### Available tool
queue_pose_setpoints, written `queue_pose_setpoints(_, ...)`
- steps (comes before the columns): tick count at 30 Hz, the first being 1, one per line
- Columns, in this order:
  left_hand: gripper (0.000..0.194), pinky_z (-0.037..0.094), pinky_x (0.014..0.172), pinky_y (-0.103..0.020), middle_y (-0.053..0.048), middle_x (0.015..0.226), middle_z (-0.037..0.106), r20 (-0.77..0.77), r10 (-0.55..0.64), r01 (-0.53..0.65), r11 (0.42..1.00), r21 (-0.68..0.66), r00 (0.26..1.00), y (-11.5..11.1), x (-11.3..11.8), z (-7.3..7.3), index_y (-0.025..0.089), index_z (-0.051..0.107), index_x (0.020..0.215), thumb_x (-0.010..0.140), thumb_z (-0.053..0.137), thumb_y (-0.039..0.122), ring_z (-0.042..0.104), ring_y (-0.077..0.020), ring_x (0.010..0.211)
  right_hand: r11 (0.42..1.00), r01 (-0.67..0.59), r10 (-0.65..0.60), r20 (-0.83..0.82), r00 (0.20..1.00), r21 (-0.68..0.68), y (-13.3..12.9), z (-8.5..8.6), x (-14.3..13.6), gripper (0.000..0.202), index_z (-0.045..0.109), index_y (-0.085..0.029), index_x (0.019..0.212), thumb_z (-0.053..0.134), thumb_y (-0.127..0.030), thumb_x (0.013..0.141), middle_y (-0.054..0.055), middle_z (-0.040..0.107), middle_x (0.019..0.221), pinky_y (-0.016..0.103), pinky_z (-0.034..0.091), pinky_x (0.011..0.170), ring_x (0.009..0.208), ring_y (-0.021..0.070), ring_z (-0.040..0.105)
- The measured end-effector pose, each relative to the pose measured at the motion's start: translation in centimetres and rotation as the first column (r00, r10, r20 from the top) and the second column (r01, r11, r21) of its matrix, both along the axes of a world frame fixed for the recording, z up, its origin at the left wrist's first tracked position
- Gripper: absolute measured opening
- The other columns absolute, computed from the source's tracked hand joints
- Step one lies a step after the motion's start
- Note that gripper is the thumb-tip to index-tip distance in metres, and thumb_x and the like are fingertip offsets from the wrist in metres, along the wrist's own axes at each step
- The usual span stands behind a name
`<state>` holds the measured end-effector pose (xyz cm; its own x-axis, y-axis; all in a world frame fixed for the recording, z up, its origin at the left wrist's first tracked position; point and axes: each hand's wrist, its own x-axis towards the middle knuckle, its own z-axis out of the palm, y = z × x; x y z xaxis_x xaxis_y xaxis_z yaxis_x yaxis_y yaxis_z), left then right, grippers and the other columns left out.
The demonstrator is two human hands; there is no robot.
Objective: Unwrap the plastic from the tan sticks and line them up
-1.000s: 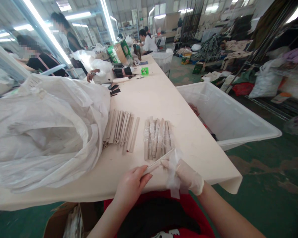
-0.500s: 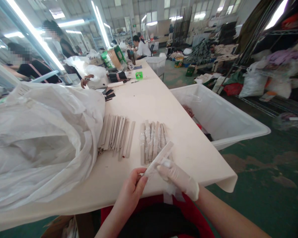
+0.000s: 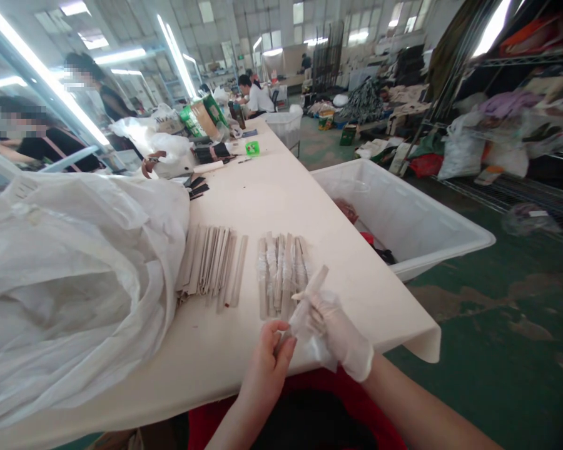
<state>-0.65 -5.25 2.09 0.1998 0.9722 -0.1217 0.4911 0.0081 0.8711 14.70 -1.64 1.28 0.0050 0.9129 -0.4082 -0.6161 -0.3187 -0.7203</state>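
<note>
Two piles on the desk [image 3: 272,187]: bagged strips [image 3: 281,272] done, bare strips [image 3: 211,265] left; left hand [image 3: 267,369] and gloved right hand [image 3: 340,334] both grip one half-sleeved strip [image 3: 309,294].

Both hands held one flat beige strip [image 3: 309,294] at the near edge of the desk [image 3: 281,187]: bare left hand [image 3: 269,362], gloved right hand [image 3: 340,334], just before the wrapped strips [image 3: 281,272].

You have two hands, the left hand [image 3: 268,361] bare and the right hand [image 3: 340,334] gloved, one strip [image 3: 309,292] between them, two strip piles mid-frame, the bare pile [image 3: 211,265] and the wrapped pile [image 3: 281,270], and one white bin [image 3: 422,215] at right.
</note>
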Motion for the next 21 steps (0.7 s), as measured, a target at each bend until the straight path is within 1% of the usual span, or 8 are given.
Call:
queue_pose_setpoints(4, 0.021, 0.034, 0.055, -0.022, 0.006, 0.06, 0.039, -0.015, 0.051, -0.05, 0.997, 0.065, 0.999, 2.2, 2.5, -0.6, 0.018, 0.046, 0.101, 0.087, 0.04, 0.033, 0.042, -0.0112, 0.055, 1.0, -0.006, 0.008, -0.134, 0.991, 0.011, 0.2, -0.2, -0.3, 0.03, 0.067, -0.021, 0.076, 0.068, -0.05, 0.069, -0.003, 0.052, 0.05, 0.024, 0.038, 0.039, 0.042, 0.0118, 0.046)
queue_pose_setpoints(7, 0.027, 0.038, 0.058, -0.024, 0.003, 0.065, 0.049, -0.028, 0.091, -0.088, 0.991, 0.1, 0.995, 5.5, 4.0, -0.2, 0.016, 0.045, 0.11, 0.089, 0.037, 0.03, 0.049, -0.0129, 0.058, 0.998, 0.036, -0.018, -0.283, 0.959, 0.06, 1.4, 0.0, 2.0, 0.013, 0.065, -0.021, 0.075, 0.067, -0.033, 0.073, -0.005, 0.051, 0.05, 0.021, 0.042, 0.041, 0.042, 0.0102, 0.045)
queue_pose_setpoints(9, 0.031, 0.042, 0.067, -0.028, -0.004, 0.081, 0.058, -0.094, 0.105, -0.085, 0.978, 0.191, 0.99, 7.3, 4.5, 0.6, 0.014, 0.046, 0.114, 0.087, 0.04, 0.027, 0.055, -0.0157, 0.071, 0.996, 0.028, 0.005, -0.352, 0.936, 0.088, 2.2, 0.3, 3.9, 0.005, 0.066, -0.021, 0.079, 0.064, -0.022, 0.074, -0.004, 0.058, 0.059, 0.019, 0.048, 0.05, 0.05, 0.0096, 0.053)
queue_pose_setpoints(12, 0.028, 0.04, 0.083, -0.033, -0.012, 0.108, 0.057, -0.174, 0.079, -0.013, 0.936, 0.353, 0.982, 7.9, 4.5, 1.7, 0.014, 0.054, 0.107, 0.085, 0.046, 0.029, 0.054, -0.0204, 0.094, 0.989, -0.005, 0.057, -0.36, 0.931, 0.145, 2.3, 0.9, 5.3, 0.016, 0.066, -0.021, 0.09, 0.056, -0.017, 0.079, 0.001, 0.068, 0.089, 0.024, 0.052, 0.078, 0.082, 0.0119, 0.063)
queue_pose_setpoints(14, 0.026, 0.042, 0.079, -0.031, -0.009, 0.099, 0.061, -0.133, -0.031, 0.065, 0.962, 0.264, 0.991, 7.1, 4.3, 2.0, 0.015, 0.058, 0.096, 0.086, 0.045, 0.035, 0.056, -0.0195, 0.09, 0.983, -0.014, 0.078, -0.349, 0.934, 0.18, 2.1, 1.1, 4.9, 0.021, 0.066, -0.02, 0.097, 0.049, -0.018, 0.084, 0.004, 0.066, 0.105, 0.027, 0.048, 0.089, 0.099, 0.0133, 0.061)
queue_pose_setpoints(16, 0.023, 0.042, 0.066, -0.026, -0.003, 0.079, 0.061, -0.023, -0.126, 0.127, 0.99, 0.061, 0.992, 5.9, 4.2, 1.8, 0.016, 0.057, 0.087, 0.083, 0.049, 0.037, 0.056, -0.0159, 0.075, 0.983, 0.0, 0.069, -0.367, 0.928, 0.185, 1.9, 1.0, 3.9, 0.025, 0.065, -0.019, 0.1, 0.043, -0.02, 0.089, 0.006, 0.065, 0.111, 0.026, 0.046, 0.093, 0.105, 0.0135, 0.058)
queue_pose_setpoints(18, 0.017, 0.039, 0.057, -0.022, 0.002, 0.066, 0.057, 0.065, -0.126, 0.13, 0.989, -0.069, 0.99, 4.9, 4.1, 1.4, 0.016, 0.054, 0.08, 0.077, 0.055, 0.033, 0.052, -0.0125, 0.063, 0.985, 0.01, 0.058, -0.387, 0.92, 0.173, 2.0, 0.8, 2.9, 0.029, 0.064, -0.017, 0.104, 0.039, -0.024, 0.091, 0.007, 0.064, 0.114, 0.027, 0.044, 0.095, 0.107, 0.0141, 0.057)
queue_pose_setpoints(21, 0.012, 0.037, 0.056, -0.021, 0.004, 0.06, 0.053, 0.112, -0.056, 0.067, 0.993, -0.094, 0.992, 4.1, 3.8, 1.4, 0.017, 0.051, 0.074, 0.078, 0.051, 0.029, 0.049, -0.0108, 0.057, 0.99, -0.025, 0.075, -0.379, 0.923, 0.137, 2.2, 0.5, 2.2, 0.029, 0.063, -0.016, 0.107, 0.04, -0.025, 0.092, 0.008, 0.065, 0.111, 0.028, 0.044, 0.095, 0.104, 0.0152, 0.058)
